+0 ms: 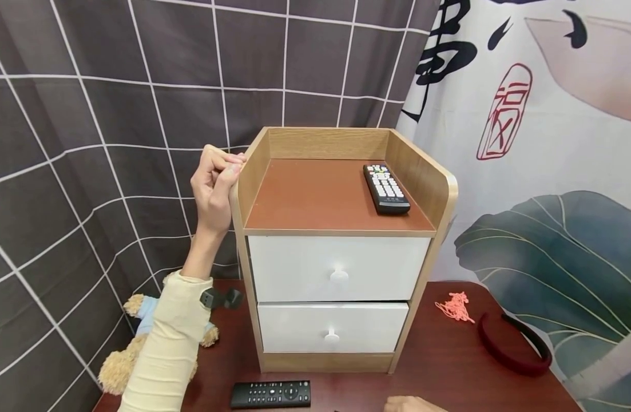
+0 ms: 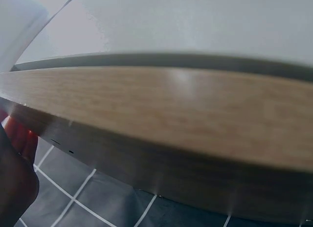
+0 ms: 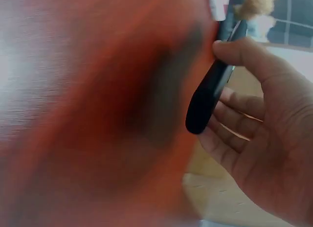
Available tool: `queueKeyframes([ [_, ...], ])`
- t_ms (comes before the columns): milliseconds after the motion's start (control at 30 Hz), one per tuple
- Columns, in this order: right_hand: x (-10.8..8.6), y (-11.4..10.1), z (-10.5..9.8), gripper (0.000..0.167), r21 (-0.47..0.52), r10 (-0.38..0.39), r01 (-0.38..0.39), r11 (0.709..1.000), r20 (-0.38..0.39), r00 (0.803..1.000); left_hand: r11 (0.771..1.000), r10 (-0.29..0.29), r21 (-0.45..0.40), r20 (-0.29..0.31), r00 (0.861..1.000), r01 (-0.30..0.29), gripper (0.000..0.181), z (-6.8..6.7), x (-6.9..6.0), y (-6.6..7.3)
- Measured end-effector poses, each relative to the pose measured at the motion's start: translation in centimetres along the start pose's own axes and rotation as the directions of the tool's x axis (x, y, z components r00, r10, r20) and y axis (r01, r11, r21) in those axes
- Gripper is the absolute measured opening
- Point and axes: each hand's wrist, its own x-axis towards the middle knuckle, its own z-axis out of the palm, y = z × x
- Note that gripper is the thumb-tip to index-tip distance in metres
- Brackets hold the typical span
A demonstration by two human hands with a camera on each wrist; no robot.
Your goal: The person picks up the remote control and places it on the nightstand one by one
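A small wood-trimmed cabinet [image 1: 317,240] with two white drawers stands on the dark red table. My left hand [image 1: 215,180] grips the top edge of its left side panel; in the left wrist view the fingers [image 2: 22,136] show beside that panel [image 2: 161,100]. One black remote control [image 1: 386,190] with white buttons lies on the cabinet top, near the right side. Another black remote [image 1: 271,395] lies before the cabinet. My right hand [image 3: 264,109], barely in the head view, holds a slim black remote control [image 3: 205,100] seen edge-on, its buttons hidden.
Left of the cabinet, a teddy bear [image 1: 122,360] in light blue sits partly behind my left sleeve. On the right of the table lie a tangle of pink cord [image 1: 456,307] and a dark red headband [image 1: 516,357]. A grey checked curtain [image 1: 181,63] hangs behind.
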Motion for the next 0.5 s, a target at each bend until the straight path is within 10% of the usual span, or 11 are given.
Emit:
queueKeyframes([
  [67,1.6,-0.9,-1.7,0.003,0.197,0.151,-0.165,0.966,0.084,0.985,1.0,-0.004,0.003,0.002,1.0,0.004,0.024,-0.1,-0.1,0.0],
  [200,4.1,-2.3,-5.9,0.009,0.413,0.362,-0.422,0.807,0.219,0.906,1.0,0.009,0.004,-0.004,1.0,-0.009,0.022,0.0,0.1,-0.1],
  [333,6.2,-3.7,-10.8,0.026,0.544,0.513,-0.628,0.557,0.37,0.775,1.0,0.03,-0.006,-0.02,0.999,-0.03,0.02,0.3,0.5,-0.2],
  [433,7.5,-4.3,-13.5,0.028,0.554,0.512,-0.616,0.56,0.353,0.783,1.0,0.019,0.002,-0.023,1.0,-0.019,0.019,0.3,0.3,-0.1],
  [500,8.3,-4.4,-15.1,0.027,0.508,0.489,-0.546,0.666,0.254,0.834,1.0,0.015,0.009,-0.012,1.0,-0.015,0.021,0.2,0.2,-0.1],
])
